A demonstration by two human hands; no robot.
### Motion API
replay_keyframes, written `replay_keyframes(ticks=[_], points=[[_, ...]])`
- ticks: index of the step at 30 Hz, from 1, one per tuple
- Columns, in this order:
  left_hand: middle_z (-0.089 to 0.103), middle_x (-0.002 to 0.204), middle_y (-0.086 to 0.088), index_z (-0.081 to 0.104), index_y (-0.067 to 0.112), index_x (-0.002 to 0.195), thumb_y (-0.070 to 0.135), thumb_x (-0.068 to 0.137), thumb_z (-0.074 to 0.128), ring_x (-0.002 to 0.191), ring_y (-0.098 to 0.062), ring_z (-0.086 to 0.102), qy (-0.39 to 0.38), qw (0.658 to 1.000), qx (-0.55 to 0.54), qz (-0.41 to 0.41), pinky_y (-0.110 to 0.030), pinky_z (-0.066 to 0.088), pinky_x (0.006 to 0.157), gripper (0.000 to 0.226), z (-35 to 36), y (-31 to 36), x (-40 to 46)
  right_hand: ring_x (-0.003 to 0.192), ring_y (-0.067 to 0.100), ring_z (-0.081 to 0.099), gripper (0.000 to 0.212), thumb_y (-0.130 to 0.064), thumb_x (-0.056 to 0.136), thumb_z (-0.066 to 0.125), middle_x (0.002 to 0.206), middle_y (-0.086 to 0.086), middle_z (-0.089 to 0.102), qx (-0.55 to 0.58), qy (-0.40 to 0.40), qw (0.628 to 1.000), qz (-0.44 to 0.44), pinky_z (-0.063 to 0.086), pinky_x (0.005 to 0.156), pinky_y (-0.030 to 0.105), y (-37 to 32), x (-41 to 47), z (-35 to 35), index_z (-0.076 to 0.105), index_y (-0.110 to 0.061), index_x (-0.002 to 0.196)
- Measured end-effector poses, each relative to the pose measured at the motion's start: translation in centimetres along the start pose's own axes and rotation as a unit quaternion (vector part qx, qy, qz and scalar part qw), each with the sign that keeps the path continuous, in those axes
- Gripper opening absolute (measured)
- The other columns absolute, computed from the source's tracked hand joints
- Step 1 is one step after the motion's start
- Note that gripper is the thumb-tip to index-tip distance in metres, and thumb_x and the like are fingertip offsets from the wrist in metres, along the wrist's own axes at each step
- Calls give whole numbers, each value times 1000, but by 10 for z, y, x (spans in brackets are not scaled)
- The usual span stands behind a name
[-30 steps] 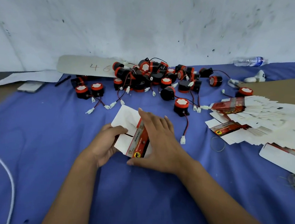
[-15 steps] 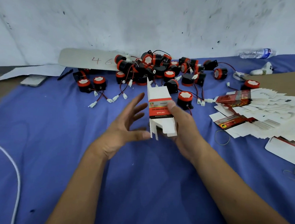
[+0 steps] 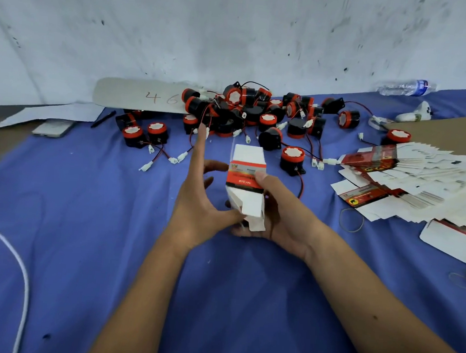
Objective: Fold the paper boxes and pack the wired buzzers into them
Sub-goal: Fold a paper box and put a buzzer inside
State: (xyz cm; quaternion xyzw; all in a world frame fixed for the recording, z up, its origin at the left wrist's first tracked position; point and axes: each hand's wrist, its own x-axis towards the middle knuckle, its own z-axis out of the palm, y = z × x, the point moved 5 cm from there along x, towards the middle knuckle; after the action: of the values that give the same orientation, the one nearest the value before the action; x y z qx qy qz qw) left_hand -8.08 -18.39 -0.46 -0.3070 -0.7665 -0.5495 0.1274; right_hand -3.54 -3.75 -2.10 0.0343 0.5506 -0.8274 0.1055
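A white paper box (image 3: pixel 246 183) with a red and black band stands raised above the blue cloth, opened into a sleeve with its lower flaps loose. My right hand (image 3: pixel 276 210) grips it from the right, thumb on the printed band. My left hand (image 3: pixel 199 196) is against its left side, thumb pressing the bottom flap and fingers spread, the index finger pointing up. A pile of black and red wired buzzers (image 3: pixel 248 113) lies beyond. One single buzzer (image 3: pixel 292 157) sits just right of the box. Flat unfolded boxes (image 3: pixel 409 184) fan out at the right.
A cardboard strip marked 46 (image 3: pixel 138 95) leans at the wall. A phone (image 3: pixel 53 128) and a pen (image 3: pixel 102 118) lie at the far left. A water bottle (image 3: pixel 406 87) lies at the back right. Rubber bands (image 3: pixel 351 220) and a white cord (image 3: pixel 21 271) lie on the cloth.
The flat box was lifted off the cloth and opened into an upright sleeve. My left hand moved in from open air to touch its left side and bottom flap.
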Motion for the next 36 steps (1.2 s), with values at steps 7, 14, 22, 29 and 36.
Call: replay_keyframes(ticks=[7, 14, 22, 29, 36], points=[[39, 152, 1, 38, 39, 154, 35, 56, 71, 145, -18, 39, -21, 998, 47, 31, -28, 49, 107, 103, 5, 9, -2, 109, 40, 67, 60, -64, 91, 56, 128, 24, 66, -1, -97, 995, 27, 57, 86, 56, 5, -4, 7, 69, -17, 126], [58, 135, 30, 45, 38, 147, 36, 72, 83, 119, 4, 61, 97, 989, -104, -35, -12, 52, 85, 84, -1, 13, 2, 87, 38, 66, 88, -78, 90, 34, 115, 28, 65, -35, -106, 994, -19, 59, 76, 48, 6, 1, 10, 57, -6, 136], [70, 109, -10, 48, 22, 144, 47, 84, 70, 100, -26, 69, 129, 901, -352, -219, -35, 61, 75, 69, 10, -3, 0, 97, 33, 70, 79, -50, 84, 70, 138, 2, 59, -114, -36, 977, -178, 57, 69, 40, -6, 1, 7, 30, -53, 151], [67, 119, -21, 46, 20, 144, 21, 104, 57, 100, -31, 69, 93, 885, -382, -250, -37, 59, 66, 41, 20, -1, -5, 80, 28, 71, 78, -53, 76, 75, 118, -4, 65, -171, 29, 964, -202, 58, 63, 39, -6, 0, 3, 45, -37, 146], [65, 137, -19, 48, 25, 147, 16, 107, 51, 122, -40, 65, 29, 873, -379, -306, -50, 58, 99, 41, 27, -1, -10, 63, 28, 63, 63, -33, 83, 78, 95, -7, 62, -308, 115, 884, -333, 53, 56, 50, -12, -8, 3, 47, -34, 138]])
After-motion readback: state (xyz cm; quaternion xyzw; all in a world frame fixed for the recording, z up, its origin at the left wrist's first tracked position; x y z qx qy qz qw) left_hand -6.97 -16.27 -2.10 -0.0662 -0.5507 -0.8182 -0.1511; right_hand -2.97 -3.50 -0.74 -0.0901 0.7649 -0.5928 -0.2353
